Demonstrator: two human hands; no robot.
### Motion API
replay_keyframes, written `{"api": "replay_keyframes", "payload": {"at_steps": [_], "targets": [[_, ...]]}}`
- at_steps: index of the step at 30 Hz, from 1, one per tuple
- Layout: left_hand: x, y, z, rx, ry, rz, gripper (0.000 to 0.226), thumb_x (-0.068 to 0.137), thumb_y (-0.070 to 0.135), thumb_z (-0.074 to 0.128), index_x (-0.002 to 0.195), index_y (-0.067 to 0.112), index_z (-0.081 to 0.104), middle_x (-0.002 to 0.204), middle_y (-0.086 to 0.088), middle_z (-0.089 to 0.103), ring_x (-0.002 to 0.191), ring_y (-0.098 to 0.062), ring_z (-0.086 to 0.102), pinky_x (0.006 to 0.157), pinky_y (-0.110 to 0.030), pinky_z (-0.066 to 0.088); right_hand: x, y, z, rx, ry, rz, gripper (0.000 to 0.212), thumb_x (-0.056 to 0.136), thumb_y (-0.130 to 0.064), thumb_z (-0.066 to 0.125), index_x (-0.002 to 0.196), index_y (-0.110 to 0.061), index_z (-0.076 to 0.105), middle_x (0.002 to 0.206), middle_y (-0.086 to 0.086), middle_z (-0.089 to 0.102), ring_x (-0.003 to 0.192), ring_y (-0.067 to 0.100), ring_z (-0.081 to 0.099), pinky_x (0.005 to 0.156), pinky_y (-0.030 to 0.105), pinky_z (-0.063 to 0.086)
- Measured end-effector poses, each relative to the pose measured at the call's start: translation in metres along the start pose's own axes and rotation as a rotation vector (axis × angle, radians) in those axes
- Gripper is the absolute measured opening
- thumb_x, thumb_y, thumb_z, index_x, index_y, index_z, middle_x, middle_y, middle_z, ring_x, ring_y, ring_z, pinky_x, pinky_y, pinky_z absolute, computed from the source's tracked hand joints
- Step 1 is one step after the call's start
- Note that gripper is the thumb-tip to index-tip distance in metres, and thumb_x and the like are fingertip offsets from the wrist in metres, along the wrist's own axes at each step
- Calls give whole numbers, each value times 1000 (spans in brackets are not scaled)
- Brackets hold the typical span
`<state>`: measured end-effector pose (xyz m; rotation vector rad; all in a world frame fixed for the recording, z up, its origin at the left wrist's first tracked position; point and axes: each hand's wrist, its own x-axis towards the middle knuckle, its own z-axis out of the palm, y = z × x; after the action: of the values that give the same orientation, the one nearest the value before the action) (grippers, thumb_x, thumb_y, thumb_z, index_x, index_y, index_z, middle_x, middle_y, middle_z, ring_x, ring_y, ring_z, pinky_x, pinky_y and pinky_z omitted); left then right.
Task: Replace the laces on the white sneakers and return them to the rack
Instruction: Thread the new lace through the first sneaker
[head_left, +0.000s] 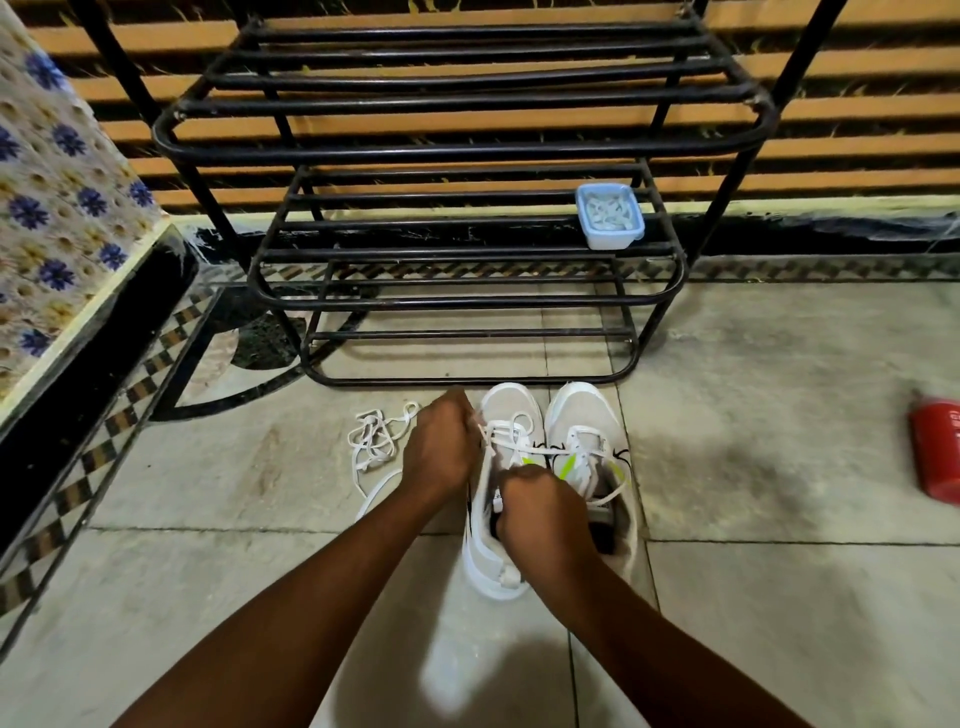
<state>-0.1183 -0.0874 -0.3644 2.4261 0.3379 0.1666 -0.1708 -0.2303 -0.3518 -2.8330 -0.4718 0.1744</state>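
Fingers (469, 417) pinch sneaker (506, 406) lace (515, 449) just beside rack (395, 383) edge.

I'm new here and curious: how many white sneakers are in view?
2. The left sneaker is under the left hand and right hand, being laced; the right sneaker stands close beside it. Both sit on the floor before the rack. None appears hidden.

Rack (457, 150) of black glossy metal tubing; sneakers (582, 415) white mesh cloth; floor (753, 415) smooth polished stone tile; tub (610, 215) translucent plastic.
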Motion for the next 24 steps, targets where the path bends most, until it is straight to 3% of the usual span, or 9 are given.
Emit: {"api": "replay_keyframes", "payload": {"at_steps": [3,6,9,12,15,18,21,24], "targets": [[5,22,-29,-315,145,82,19,90,-4,41,86,15,45,81,-10,66,73,-27,70,66,-46,60,0,-1,1,-72,5,-10,14,49,-9,72,60,-15,66,62,6,61,57,28,63,51,30,51],[13,45,-66,-695,230,124,24,97,-15,33,93,8,41,86,-24,60,65,-28,68,60,-44,63,-3,0,1,-114,84,-110,11,49,-14,55,55,-17,63,54,3,57,69,30,60,64,35,49],[18,46,-87,-368,269,367,24,88,-14,34,97,7,41,81,-16,53,68,-27,52,58,-49,51,-6,-4,-6,-178,89,-108,10,49,-17,55,56,-18,62,54,-1,56,78,30,57,67,38,40],[18,23,-79,137,-52,583,24,85,-1,46,98,18,46,91,-3,52,84,-27,50,64,-50,47,-3,-3,-5,-173,58,-113,10,53,-17,56,59,-18,63,56,2,59,76,31,59,66,38,51],[15,-3,-62,622,-249,634,14,94,29,59,106,25,64,110,3,53,106,-24,50,63,-36,45,3,4,5,-151,24,-122,21,62,-14,42,65,-16,63,59,7,61,71,33,59,76,43,55],[16,-13,-51,711,-164,625,19,96,36,61,102,25,75,113,7,58,109,-23,49,68,-31,35,2,2,8,-107,4,-94,32,62,-16,32,65,-16,64,61,5,61,69,31,62,66,38,57],[19,-7,-51,285,-6,497,21,93,33,56,91,22,74,100,9,71,99,-23,62,77,-36,42,0,-4,1,-80,-22,-55,14,57,-11,51,60,-16,64,58,4,60,59,28,62,48,31,52],[18,17,-58,-525,51,126,24,104,14,48,84,9,61,80,-2,75,76,-23,73,68,-40,56,1,-4,-6,-74,-74,-13,14,61,-4,72,70,-14,68,68,6,65,66,31,65,53,31,50]]}}
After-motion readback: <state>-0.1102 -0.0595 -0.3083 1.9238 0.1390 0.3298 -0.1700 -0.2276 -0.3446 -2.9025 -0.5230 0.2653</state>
